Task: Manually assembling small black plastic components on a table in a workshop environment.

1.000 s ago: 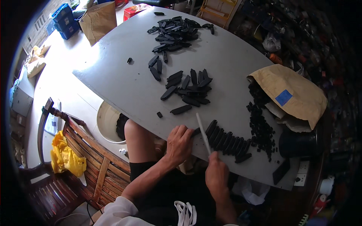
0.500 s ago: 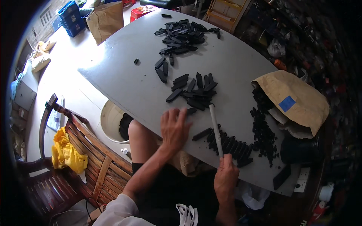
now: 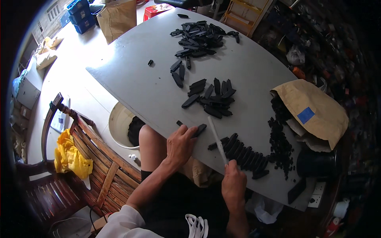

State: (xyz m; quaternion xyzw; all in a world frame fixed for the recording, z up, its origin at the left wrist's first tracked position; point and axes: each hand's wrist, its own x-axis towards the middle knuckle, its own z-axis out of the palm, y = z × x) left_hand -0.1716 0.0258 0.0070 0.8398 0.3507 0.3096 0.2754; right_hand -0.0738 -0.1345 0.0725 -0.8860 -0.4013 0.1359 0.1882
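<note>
My left hand [image 3: 180, 144] is closed at the table's near edge, its fingers round a black elongated plastic piece [image 3: 200, 130] that pokes out to the right. Another small black end [image 3: 179, 123] shows beyond the fingertips; whether it belongs to the same piece I cannot tell. My right hand [image 3: 233, 180] grips a thin pale grey stick [image 3: 216, 138], which slants up and left over the table. Beside the stick, a row of similar black pieces [image 3: 246, 156] lies side by side. Ahead of my hands is a loose cluster of these pieces [image 3: 215, 100].
A larger heap of black pieces [image 3: 200, 37] lies at the table's far end. To the right, small black bits [image 3: 280, 148] spill from a brown paper bag [image 3: 321, 107]. A dark container [image 3: 317, 162] stands near it. At left are a pale bucket [image 3: 113, 127] and a wooden bench [image 3: 105, 166].
My left hand has gone from spread over the table to closed round a black piece, drawn slightly nearer. The stick has tilted further left. The whole view has shifted a little.
</note>
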